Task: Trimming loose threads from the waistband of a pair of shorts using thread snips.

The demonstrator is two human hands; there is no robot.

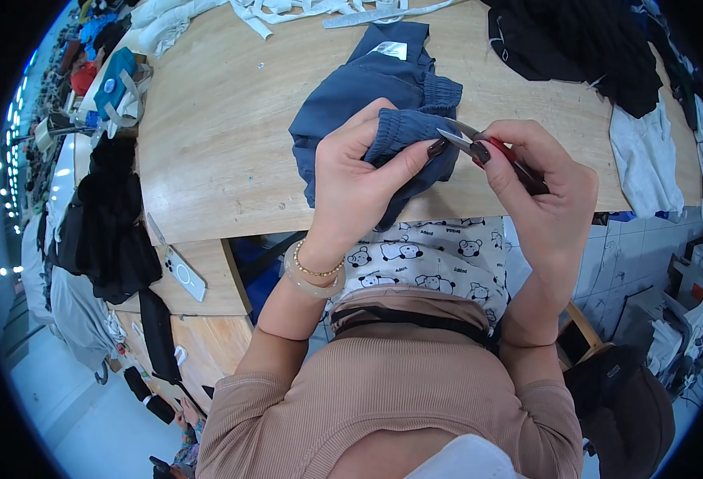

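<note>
A dark blue garment [331,108] with gathered elastic edges and a white label lies on the wooden table [216,120], partly lifted at its near side. My left hand [363,164] pinches one of its elasticated edges between thumb and fingers. In my right hand [547,172] is a pair of small scissors [457,142] with red on the handles. The blades are parted and point left, right beside the cloth at my left thumb. Whether they touch a thread there is too small to tell.
White fabric strips [303,9] lie along the far edge. Black cloth [575,48] and a white cloth [645,156] sit at the right. A phone [184,274] rests on a lower surface at left, near black fabric [116,223]. A dark chair [627,407] stands lower right.
</note>
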